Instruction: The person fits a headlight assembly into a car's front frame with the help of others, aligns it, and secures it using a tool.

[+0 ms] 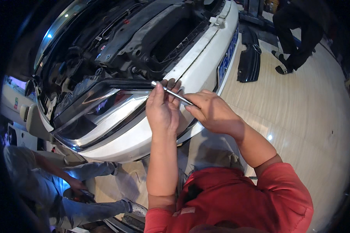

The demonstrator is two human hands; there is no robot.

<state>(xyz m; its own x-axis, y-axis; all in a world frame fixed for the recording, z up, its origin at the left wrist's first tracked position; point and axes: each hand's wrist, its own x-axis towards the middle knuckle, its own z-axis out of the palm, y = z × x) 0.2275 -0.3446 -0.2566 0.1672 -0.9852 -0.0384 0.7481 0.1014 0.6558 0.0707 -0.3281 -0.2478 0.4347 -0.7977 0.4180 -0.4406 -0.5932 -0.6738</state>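
My right hand (214, 110) is closed round one end of a slim silver rod-shaped tool (177, 96), which slants up to the left. My left hand (162, 112) is turned palm up, its thumb and curled fingers about the tool's thicker far end. Both hands are over the front corner of a white car, beside the inner end of its headlight (105, 106). The white bumper (198, 60) runs away behind my fingers. My grip hides the tool's near end, so its exact kind cannot be told.
The engine bay (116, 42) lies exposed beyond the headlight. A black grille (249, 58) rests on the wood-patterned floor (299, 112) at right. Another person's dark-trousered legs (299, 42) are at far right. Someone in jeans (85, 204) is low at left, a dark object in hand.
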